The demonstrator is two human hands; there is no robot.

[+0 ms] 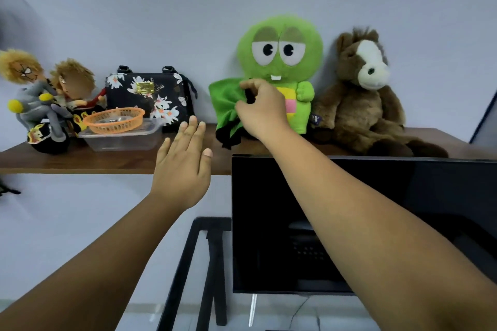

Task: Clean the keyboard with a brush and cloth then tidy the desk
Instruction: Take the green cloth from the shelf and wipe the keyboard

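Two hands are up at the shelf (113, 161): your right hand (262, 113) pinches the green cloth (226, 105) near the front edge beside the green plush (282, 62), your left hand (185, 161) hovers open, so lift straight without toppling the toy.

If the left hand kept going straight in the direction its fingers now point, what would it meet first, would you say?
The open left hand points up and forward at the shelf. It would probably meet the shelf's front edge first, or, if it clears that, the floral handbag just beyond the fingertips. Depth is hard to judge from this one view.
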